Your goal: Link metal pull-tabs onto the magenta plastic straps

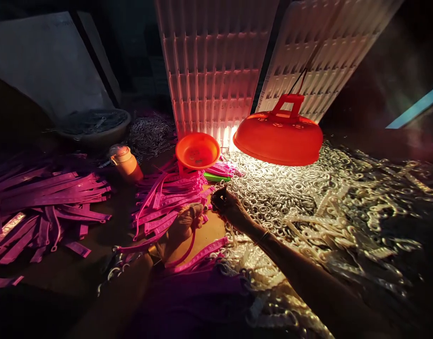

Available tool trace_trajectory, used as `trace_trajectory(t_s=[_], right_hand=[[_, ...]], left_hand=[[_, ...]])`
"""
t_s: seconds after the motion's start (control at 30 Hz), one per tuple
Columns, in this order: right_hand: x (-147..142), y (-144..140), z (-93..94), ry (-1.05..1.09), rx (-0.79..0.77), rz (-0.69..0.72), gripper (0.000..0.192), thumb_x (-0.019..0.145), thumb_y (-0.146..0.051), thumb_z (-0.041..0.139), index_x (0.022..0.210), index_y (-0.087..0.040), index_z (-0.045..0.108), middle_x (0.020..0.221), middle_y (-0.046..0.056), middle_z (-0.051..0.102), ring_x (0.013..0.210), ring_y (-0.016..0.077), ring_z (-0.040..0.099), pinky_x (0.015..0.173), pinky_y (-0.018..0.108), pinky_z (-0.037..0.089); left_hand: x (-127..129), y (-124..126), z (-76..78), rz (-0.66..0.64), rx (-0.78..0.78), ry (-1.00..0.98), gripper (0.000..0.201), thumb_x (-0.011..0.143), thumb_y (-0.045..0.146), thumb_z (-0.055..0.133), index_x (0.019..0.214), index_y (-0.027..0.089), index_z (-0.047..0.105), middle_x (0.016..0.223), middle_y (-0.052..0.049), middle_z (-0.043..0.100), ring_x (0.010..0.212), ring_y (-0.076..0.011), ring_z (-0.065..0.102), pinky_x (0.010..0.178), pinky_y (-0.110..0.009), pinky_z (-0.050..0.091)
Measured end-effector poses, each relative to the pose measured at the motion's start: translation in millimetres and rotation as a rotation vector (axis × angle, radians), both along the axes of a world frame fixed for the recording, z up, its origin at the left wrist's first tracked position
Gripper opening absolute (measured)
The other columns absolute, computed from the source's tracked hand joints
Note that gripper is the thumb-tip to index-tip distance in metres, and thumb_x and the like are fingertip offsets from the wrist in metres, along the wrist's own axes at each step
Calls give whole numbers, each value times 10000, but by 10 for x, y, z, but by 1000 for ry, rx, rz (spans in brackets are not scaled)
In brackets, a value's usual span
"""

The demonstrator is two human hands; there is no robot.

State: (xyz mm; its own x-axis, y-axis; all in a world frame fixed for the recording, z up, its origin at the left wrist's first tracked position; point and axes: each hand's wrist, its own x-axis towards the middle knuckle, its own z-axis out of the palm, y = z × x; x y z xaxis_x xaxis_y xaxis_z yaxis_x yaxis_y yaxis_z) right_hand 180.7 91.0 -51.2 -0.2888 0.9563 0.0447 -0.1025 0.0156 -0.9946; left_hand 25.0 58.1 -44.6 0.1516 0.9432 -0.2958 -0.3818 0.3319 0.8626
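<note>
Clearly the work in hand is joining small metal rings to pink plastic straps under a hanging orange lamp shade (278,136). The left hand (183,226) sits low in the middle of the view, its fingers clenched around a pink strap (188,252) that loops down and back toward the person's lap. The right hand (226,203) reaches forward to the near edge of the heap of metal rings (290,193); its fingers are pinched together, apparently on a ring, though it is too dark and small to tell for sure.

To do this step well, I would judge that the strap end should be kept close to the lit patch below the lamp, since everything outside it falls into deep shadow. The rings lie tangled and overlapping, so a single one is best picked from the loose edge of the heap rather than dug from the middle, where several could lift together. The left hand should hold the strap near its end so the end does not flop while the ring is brought to it.

A pile of more pink straps (170,197) lies just beyond the left hand, with a small orange bowl (197,150) behind it and a green piece (216,177) beside. Further left lie another spread of straps (50,197) and an orange bottle (126,162). White slatted panels (216,70) lean at the back.
</note>
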Motion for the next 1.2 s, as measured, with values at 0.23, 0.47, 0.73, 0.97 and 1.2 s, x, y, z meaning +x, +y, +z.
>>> trace_trajectory(t_s=[0.23,0.47,0.73,0.97,1.2], right_hand=[[-89,-67,-181,45,58,-9,288,795,-467,553,852,-215,426,642,-52,447,483,72,420,378,171,301],[-162,-106,-245,-2,127,-80,256,777,-418,559,837,-198,443,642,-34,450,560,96,414,486,208,383],[-176,-143,-105,-207,204,-101,117,732,-260,516,742,-192,422,627,-33,457,554,91,396,487,204,344],[-168,-81,36,-394,255,-8,128,775,-246,470,688,-195,391,594,-40,431,514,83,383,478,206,322],[2,-308,526,-607,472,179,263,854,-382,509,1012,-173,484,664,-16,552,516,97,487,497,213,350]], left_hand=[[81,-108,54,-5,-38,-89,391,588,385,755,620,160,438,446,96,318,378,-17,234,383,-170,145],[73,-116,127,-86,-117,-153,513,562,397,764,573,203,290,402,124,223,349,-8,143,360,-180,94],[66,-216,62,-19,52,-43,443,624,417,718,581,186,343,417,113,231,365,-13,157,390,-194,104],[2,-235,-91,-9,169,141,276,623,354,675,633,144,497,463,76,366,394,-28,254,398,-190,165],[-86,-136,477,-157,-7,249,279,601,358,693,574,150,509,393,82,357,329,-27,235,352,-195,128]])
